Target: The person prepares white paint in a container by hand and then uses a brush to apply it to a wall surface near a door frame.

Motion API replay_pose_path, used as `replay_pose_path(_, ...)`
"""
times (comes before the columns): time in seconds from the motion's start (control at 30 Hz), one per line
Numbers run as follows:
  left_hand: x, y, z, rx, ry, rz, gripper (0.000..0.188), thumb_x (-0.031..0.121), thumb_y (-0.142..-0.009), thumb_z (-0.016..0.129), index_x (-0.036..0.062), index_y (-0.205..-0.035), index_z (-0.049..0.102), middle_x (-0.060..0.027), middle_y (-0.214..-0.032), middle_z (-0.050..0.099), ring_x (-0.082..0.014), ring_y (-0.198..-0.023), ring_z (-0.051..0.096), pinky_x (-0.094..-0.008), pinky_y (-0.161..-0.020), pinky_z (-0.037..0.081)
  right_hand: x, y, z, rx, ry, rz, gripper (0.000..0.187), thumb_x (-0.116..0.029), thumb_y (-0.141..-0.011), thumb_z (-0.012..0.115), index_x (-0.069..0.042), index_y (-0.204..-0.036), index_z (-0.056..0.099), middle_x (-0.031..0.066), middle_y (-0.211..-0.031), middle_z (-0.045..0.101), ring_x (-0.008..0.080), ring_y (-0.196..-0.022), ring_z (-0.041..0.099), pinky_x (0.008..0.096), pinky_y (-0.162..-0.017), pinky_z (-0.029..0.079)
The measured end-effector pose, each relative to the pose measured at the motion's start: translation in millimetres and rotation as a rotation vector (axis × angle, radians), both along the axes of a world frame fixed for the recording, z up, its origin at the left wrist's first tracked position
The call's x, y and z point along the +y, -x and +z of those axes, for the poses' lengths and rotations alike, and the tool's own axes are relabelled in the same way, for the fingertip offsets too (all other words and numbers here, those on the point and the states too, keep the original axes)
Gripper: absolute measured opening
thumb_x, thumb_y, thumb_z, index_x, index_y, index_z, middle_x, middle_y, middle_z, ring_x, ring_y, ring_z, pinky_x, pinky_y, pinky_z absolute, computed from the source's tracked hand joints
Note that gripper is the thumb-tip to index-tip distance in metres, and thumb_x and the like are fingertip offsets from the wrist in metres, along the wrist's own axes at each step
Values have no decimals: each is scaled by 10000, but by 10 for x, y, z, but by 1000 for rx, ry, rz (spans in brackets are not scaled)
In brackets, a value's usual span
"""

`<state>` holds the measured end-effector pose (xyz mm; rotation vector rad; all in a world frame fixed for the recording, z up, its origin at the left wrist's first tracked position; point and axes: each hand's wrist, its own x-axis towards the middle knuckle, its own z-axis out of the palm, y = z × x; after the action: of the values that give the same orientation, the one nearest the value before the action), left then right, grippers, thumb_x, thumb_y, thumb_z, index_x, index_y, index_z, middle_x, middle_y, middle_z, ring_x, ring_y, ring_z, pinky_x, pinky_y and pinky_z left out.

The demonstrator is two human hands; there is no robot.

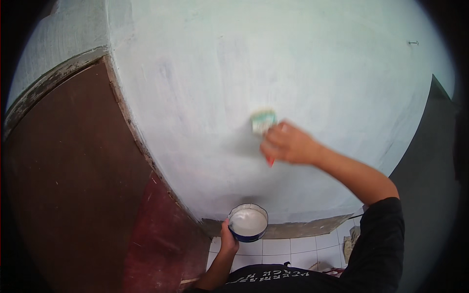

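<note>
My right hand [287,143] grips a paintbrush [264,122] with a red handle end, its bristles up against the pale wall [195,97]. Slight motion blur softens the hand and brush. Low in the view, my left hand [228,238] clasps the side of a round dark-blue tin [250,238]. White paint [248,222] fills part of the tin. Streaky, uneven white coating covers the wall around the brush.
To the left stands a brown door [73,156] in a worn wooden frame [128,115], with a dark red panel [156,234] below. White floor tiles [276,246] and a crumpled cloth [349,246] lie beneath. A small hook or nail [414,43] sticks out at upper right.
</note>
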<state>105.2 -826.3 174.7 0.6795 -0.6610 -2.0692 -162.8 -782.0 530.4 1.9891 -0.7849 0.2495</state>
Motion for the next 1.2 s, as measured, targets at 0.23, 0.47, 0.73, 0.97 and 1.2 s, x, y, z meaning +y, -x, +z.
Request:
replay_pose_path(0.23,298,212,-72,-55,14,-21,538,438,-1050,346,33,-1329,564,-107,-1309,632,-249,-1243,570,-397,-1093,406,63,153,-114,-471,-258,14,110,-133,-871,651,-130,-980,636,58,-882,643,252,-849,644,403,-724,507)
replay_pose_path(0.47,570,226,155,30,-1,128,466,403,-1033,440,29,-1273,579,-103,-1266,635,-222,-1220,574,-374,-1074,407,120,202,1232,-900,236,216,186,-172,-892,757,-74,-1042,705,97,-933,708,216,-765,655,334,-700,545)
replay_pose_path(0.73,593,227,319,-43,56,240,505,404,-1019,490,-6,-1304,568,-114,-1298,625,-221,-1224,577,-371,-1074,415,309,62,-15,-1134,-183,365,169,-119,-921,715,-30,-1065,702,85,-867,713,114,-775,638,254,-681,500)
replay_pose_path(0.97,658,532,338,-16,101,180,575,476,-1042,369,33,-1344,575,-83,-1354,617,-221,-1274,551,-381,-1113,386,728,-139,-1361,-1967,-273,426,132,-104,-972,649,-2,-1055,663,26,-860,675,81,-724,612,268,-651,514)
replay_pose_path(1.2,1092,779,528,52,67,93,604,511,-1022,375,56,-1382,542,-94,-1372,602,-238,-1287,544,-396,-1109,387,1129,-151,-1764,-1838,-563,75,148,-126,-953,668,12,-1003,651,43,-794,677,71,-695,609,250,-621,500)
